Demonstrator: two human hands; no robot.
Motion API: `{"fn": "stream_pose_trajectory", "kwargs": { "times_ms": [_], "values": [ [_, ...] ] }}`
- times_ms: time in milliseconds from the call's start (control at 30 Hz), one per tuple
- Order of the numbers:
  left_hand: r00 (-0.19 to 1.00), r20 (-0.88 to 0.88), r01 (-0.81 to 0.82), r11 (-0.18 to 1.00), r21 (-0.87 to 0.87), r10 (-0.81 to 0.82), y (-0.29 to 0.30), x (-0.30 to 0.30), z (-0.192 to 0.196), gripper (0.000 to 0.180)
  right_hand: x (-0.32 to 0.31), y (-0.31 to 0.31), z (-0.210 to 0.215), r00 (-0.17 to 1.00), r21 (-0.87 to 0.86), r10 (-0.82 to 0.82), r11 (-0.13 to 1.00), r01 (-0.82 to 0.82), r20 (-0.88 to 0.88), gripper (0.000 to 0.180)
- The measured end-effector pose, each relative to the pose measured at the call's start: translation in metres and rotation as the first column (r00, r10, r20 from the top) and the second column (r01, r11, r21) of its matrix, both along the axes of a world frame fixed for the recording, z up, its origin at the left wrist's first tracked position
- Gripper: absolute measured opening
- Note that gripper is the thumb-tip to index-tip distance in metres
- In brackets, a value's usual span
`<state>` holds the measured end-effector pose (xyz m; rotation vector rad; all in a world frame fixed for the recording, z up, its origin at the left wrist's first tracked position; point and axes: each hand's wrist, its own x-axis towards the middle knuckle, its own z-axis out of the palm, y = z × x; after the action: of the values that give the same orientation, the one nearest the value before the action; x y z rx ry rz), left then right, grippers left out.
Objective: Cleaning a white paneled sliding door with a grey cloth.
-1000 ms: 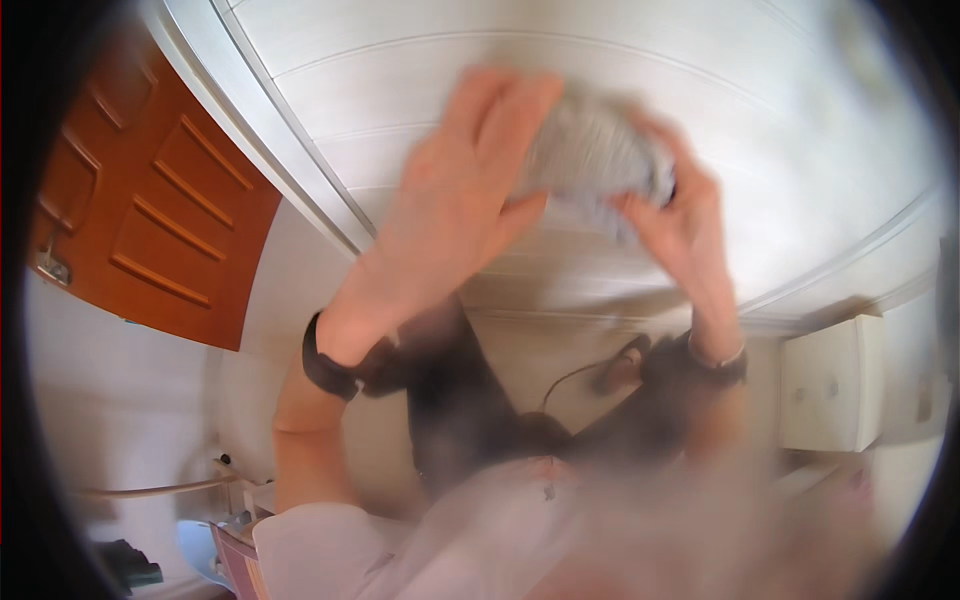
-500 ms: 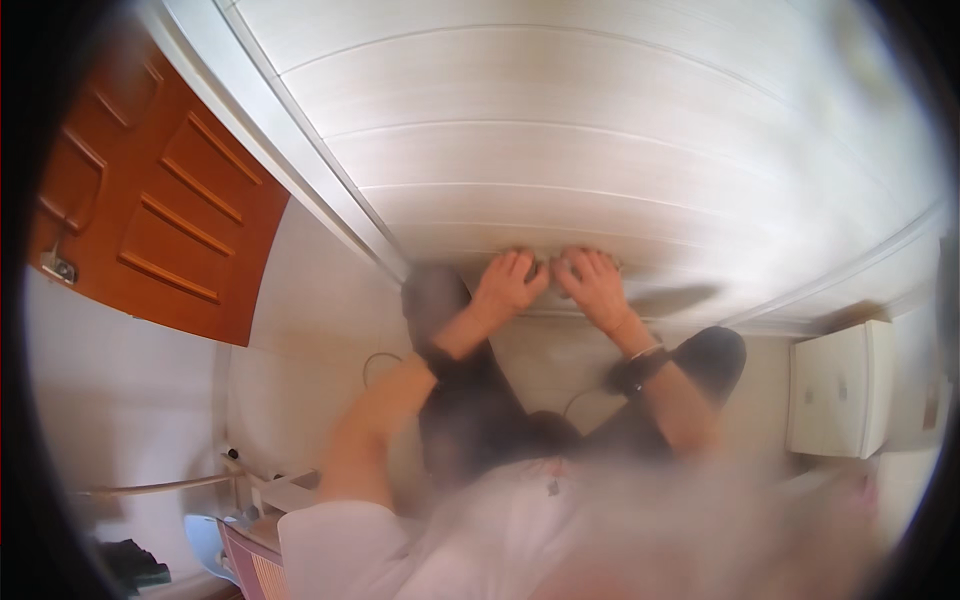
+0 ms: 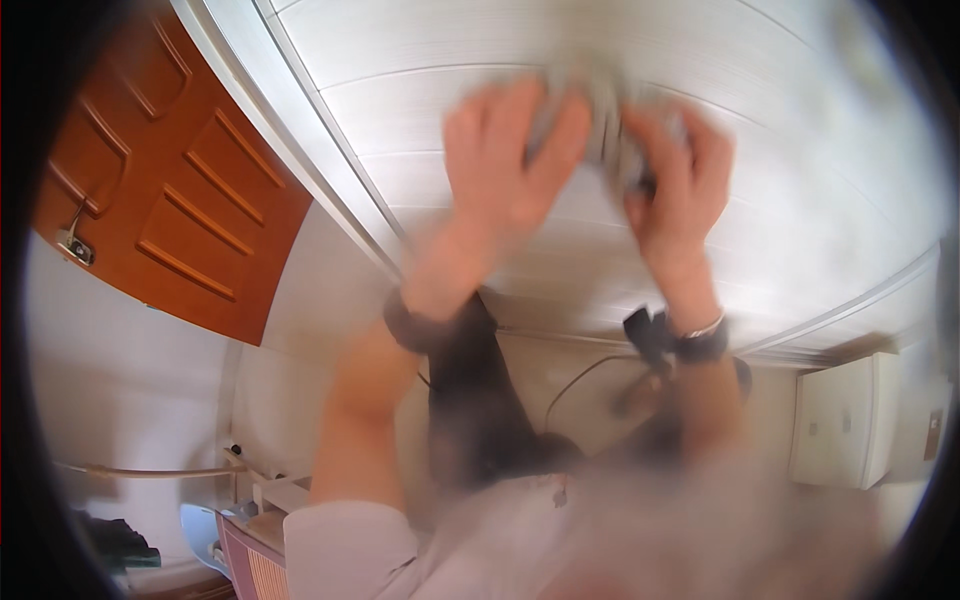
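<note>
Both my hands are raised in front of a white surface with grooved panels [image 3: 420,110]. Between them is a crumpled-looking, grey-beige thing [image 3: 608,125] with folds or stripes, perhaps a cloth; motion blur hides its exact kind. My left hand [image 3: 505,150] grips its left side, thumb toward the middle. On the other side, the bent fingers of my right hand [image 3: 680,165] hold it. A dark band circles my left wrist [image 3: 415,320]. Another dark band [image 3: 700,340] with a loose end sits on my right wrist, beside a thin bracelet.
An orange-brown wooden door [image 3: 190,190] with a metal handle stands at the left, past a pale frame [image 3: 290,120]. A white cabinet [image 3: 840,420] is at the right. A thin cable [image 3: 575,385] curves by my dark-clad legs [image 3: 470,400]. Furniture [image 3: 255,555] stands lower left.
My hands have come up from low on the panelled surface, nearer to the camera and slightly farther apart. The grey-beige thing between them now shows more plainly.
</note>
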<state>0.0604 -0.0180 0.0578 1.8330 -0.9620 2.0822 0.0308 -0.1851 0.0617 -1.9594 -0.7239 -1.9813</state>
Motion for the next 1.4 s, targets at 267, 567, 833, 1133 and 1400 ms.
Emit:
{"fn": "stream_pose_trajectory", "kwargs": {
  "times_ms": [267, 567, 833, 1133, 1400],
  "values": [
    [0.870, -0.488, 0.198, 0.953, 0.231, -0.063, -0.015, -0.026, -0.171, 0.032, -0.020, -0.035, -0.183, 0.893, -0.137, -0.103, 0.989, 0.046, -0.438, 0.029],
    [0.928, -0.337, 0.199, 0.976, 0.086, -0.160, -0.032, -0.031, -0.076, 0.032, -0.041, -0.036, -0.073, 0.948, -0.068, -0.144, 0.989, 0.130, -0.284, 0.039],
    [0.849, -0.514, 0.218, 0.968, 0.128, -0.123, -0.029, -0.031, -0.162, 0.036, -0.037, -0.034, -0.159, 0.872, -0.112, -0.149, 0.988, 0.109, -0.466, 0.033],
    [0.908, -0.391, 0.209, 0.971, 0.120, -0.147, -0.026, -0.022, -0.150, 0.034, -0.026, -0.036, -0.157, 0.919, -0.062, -0.126, 0.992, 0.110, -0.373, 0.050],
    [0.837, -0.529, 0.226, 0.969, 0.104, -0.139, -0.035, -0.049, -0.135, 0.029, -0.053, -0.040, -0.134, 0.860, -0.086, -0.196, 0.981, 0.176, -0.472, 0.048]
  ]
}}
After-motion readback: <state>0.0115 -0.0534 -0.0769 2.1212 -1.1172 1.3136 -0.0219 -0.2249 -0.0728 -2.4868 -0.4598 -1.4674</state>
